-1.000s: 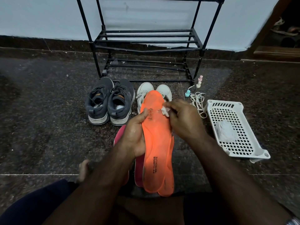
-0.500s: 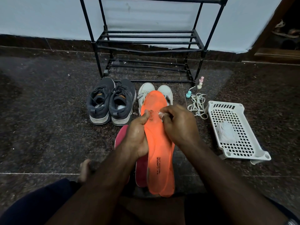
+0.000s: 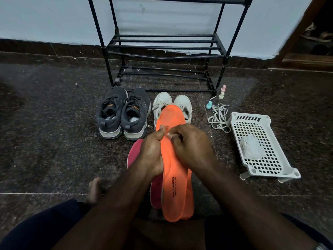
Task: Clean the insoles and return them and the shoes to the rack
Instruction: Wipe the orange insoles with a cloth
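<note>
My left hand (image 3: 152, 154) grips an orange insole (image 3: 173, 181) by its left edge and holds it upright over my lap. My right hand (image 3: 189, 147) pinches a small white wipe (image 3: 169, 136) against the insole's upper part. A second orange insole lies right behind the first. Two pink insoles (image 3: 134, 154) lie on the floor under my left hand. A grey pair of shoes (image 3: 124, 114) and a white pair (image 3: 163, 103) stand in front of the black shoe rack (image 3: 162, 49).
A white perforated basket (image 3: 259, 145) with a white bundle (image 3: 251, 147) in it sits on the floor at the right. White laces (image 3: 219, 116) and small pastel bottles (image 3: 221, 92) lie beside the rack's right leg. My bare foot (image 3: 94, 188) rests at the lower left.
My right hand has slid with the wipe from the insole's right edge leftward and down across its upper part. The left hand keeps its grip.
</note>
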### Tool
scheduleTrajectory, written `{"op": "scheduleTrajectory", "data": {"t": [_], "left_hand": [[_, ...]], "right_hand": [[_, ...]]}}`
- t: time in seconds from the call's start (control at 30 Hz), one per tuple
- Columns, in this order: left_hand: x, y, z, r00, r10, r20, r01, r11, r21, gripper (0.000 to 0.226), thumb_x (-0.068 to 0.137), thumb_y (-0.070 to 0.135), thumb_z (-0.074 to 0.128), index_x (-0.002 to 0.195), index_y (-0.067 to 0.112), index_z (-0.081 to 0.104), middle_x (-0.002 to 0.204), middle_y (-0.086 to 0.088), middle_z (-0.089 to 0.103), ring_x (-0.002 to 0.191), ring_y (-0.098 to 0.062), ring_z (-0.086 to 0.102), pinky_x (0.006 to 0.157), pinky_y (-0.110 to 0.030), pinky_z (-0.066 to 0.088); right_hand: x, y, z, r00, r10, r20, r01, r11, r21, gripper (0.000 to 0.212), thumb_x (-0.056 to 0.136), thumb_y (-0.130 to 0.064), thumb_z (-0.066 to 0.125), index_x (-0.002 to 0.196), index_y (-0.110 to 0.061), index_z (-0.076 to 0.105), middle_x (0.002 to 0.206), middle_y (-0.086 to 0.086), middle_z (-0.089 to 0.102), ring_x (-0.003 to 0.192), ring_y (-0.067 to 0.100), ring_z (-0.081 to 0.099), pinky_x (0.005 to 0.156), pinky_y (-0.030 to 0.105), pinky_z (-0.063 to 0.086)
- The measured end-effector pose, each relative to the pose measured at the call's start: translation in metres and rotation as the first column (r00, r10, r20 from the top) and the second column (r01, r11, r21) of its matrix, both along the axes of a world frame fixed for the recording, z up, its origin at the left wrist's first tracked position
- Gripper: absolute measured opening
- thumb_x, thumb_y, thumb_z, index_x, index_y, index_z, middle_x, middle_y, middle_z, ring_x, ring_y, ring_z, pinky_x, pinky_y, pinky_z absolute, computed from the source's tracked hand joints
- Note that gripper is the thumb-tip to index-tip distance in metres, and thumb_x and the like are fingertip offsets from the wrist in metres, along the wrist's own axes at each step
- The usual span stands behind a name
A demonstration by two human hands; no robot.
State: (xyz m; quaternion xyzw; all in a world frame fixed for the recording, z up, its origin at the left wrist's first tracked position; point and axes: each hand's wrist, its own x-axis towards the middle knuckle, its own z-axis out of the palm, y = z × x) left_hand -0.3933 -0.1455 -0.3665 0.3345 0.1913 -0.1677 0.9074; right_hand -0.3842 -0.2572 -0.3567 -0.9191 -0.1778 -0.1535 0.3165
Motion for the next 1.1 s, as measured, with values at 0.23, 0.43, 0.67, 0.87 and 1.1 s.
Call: {"op": "scheduleTrajectory", "data": {"t": [0.23, 0.43, 0.67, 0.87, 1.1], "left_hand": [[-0.001, -0.002, 0.003, 1.000, -0.007, 0.009, 0.007, 1.000, 0.019, 0.067, 0.107, 0.034, 0.034, 0.066, 0.005, 0.078, 0.074, -0.015, 0.073, 0.067, -0.025, 0.074, 0.068, -0.036, 0.056], [0.002, 0.000, -0.005, 0.998, 0.057, -0.031, -0.055, 0.997, 0.061, 0.056, 0.106, 0.032, 0.038, 0.072, 0.005, 0.073, 0.071, -0.013, 0.071, 0.064, -0.024, 0.072, 0.070, -0.036, 0.055], [0.002, -0.002, -0.007, 0.998, 0.044, -0.035, -0.041, 0.996, 0.083, 0.045, 0.106, 0.033, 0.040, 0.096, 0.002, 0.072, 0.094, -0.019, 0.074, 0.083, -0.031, 0.074, 0.081, -0.044, 0.054], [0.005, -0.001, -0.014, 0.995, 0.070, -0.067, -0.066, 0.995, 0.070, 0.056, 0.106, 0.031, 0.041, 0.067, 0.006, 0.072, 0.071, -0.011, 0.071, 0.066, -0.022, 0.072, 0.064, -0.030, 0.058], [0.002, -0.003, -0.008, 0.999, 0.035, 0.018, -0.035, 0.999, 0.006, 0.043, 0.107, 0.031, 0.037, 0.106, 0.001, 0.067, 0.103, -0.020, 0.074, 0.090, -0.031, 0.073, 0.086, -0.046, 0.055]], "right_hand": [[0.003, -0.003, 0.002, 0.999, -0.040, 0.001, 0.040, 0.999, -0.009, 0.009, 0.078, -0.010, 0.067, 0.086, -0.012, 0.071, 0.083, 0.006, 0.068, 0.078, 0.024, 0.063, 0.075, 0.028, 0.042], [-0.005, 0.001, -0.003, 0.996, 0.029, -0.079, -0.034, 0.997, -0.064, 0.012, 0.081, -0.018, 0.061, 0.089, -0.016, 0.071, 0.087, 0.003, 0.069, 0.083, 0.022, 0.063, 0.076, 0.032, 0.048], [0.012, -0.010, -0.001, 0.997, -0.078, -0.023, 0.078, 0.997, 0.001, 0.007, 0.080, -0.014, 0.068, 0.087, -0.014, 0.070, 0.086, 0.004, 0.068, 0.080, 0.022, 0.063, 0.076, 0.030, 0.045], [-0.008, 0.006, -0.010, 0.991, 0.098, -0.092, -0.104, 0.993, -0.059, 0.014, 0.081, -0.019, 0.058, 0.086, -0.014, 0.070, 0.085, 0.005, 0.068, 0.082, 0.024, 0.063, 0.075, 0.034, 0.047], [0.017, -0.016, 0.005, 0.994, -0.083, -0.075, 0.094, 0.982, 0.162, 0.005, 0.083, -0.013, 0.071, 0.084, -0.018, 0.072, 0.083, -0.003, 0.070, 0.077, 0.013, 0.063, 0.072, 0.025, 0.046]]}}
